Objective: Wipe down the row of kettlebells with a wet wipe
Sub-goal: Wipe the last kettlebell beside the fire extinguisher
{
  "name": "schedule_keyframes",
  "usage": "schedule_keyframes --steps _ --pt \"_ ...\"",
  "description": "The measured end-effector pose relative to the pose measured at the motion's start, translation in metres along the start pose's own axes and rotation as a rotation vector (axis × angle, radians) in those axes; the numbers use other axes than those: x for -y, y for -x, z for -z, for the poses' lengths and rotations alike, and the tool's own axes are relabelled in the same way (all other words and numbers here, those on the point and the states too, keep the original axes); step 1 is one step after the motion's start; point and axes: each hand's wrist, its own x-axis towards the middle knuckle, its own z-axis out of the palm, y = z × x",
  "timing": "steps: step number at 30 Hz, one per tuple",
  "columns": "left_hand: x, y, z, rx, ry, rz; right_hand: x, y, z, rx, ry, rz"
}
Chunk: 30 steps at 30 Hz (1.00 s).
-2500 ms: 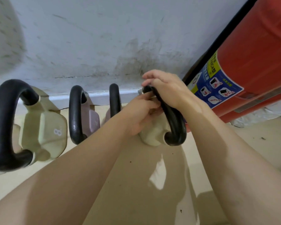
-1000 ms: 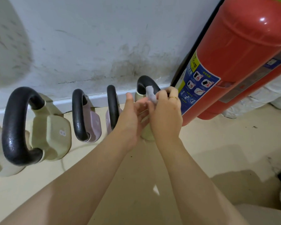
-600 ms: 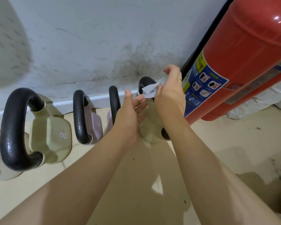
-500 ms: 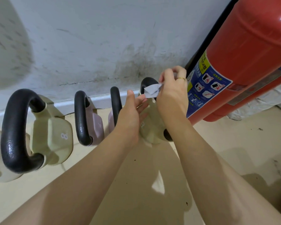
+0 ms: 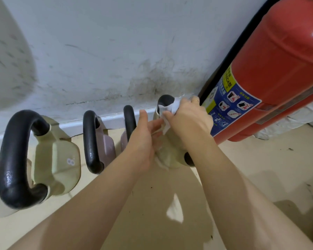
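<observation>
We see the right hand (image 5: 187, 121) wrapped around the black handle of the last kettlebell (image 5: 167, 152) in the row, its fingers curled over a white wet wipe (image 5: 172, 109) pressed against the top of that handle. The left hand (image 5: 143, 139) lies against the side of the same kettlebell's cream body, fingers fairly straight and touching it, thumb raised; it grasps nothing. That kettlebell stands on the beige floor (image 5: 260, 159) just beside a red fire extinguisher (image 5: 271, 65) leaning at the white, scuffed wall (image 5: 116, 51). To its left stand two pinkish kettlebells (image 5: 105, 143), then a larger cream one marked 8 (image 5: 56, 156), all with black handles.
</observation>
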Motion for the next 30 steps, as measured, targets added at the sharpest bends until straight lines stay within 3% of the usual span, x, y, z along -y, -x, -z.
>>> schedule_keyframes --steps 5,8,12,15,20,24,30 --pt "-0.005 0.004 -0.004 0.083 0.017 -0.032 -0.002 0.005 -0.003 -0.115 0.039 0.291" --pt "-0.005 0.004 -0.003 0.022 0.057 -0.033 0.003 0.004 -0.002 -0.059 0.096 0.205" --pt "-0.003 0.004 -0.002 -0.03 0.071 -0.05 0.017 -0.015 -0.002 0.053 -0.063 -0.008" --pt "-0.001 0.005 -0.001 -0.052 0.075 -0.057 0.024 -0.018 -0.002 0.047 -0.108 -0.046" --pt "0.0 0.004 0.004 -0.052 0.098 -0.034 0.006 0.009 -0.007 -0.059 0.057 0.06" --pt "0.005 0.006 0.005 -0.027 0.091 -0.02 0.015 -0.02 0.004 -0.019 -0.078 -0.072" --pt "0.015 0.009 -0.002 0.001 0.075 0.004 -0.001 0.026 -0.005 -0.033 -0.102 0.128"
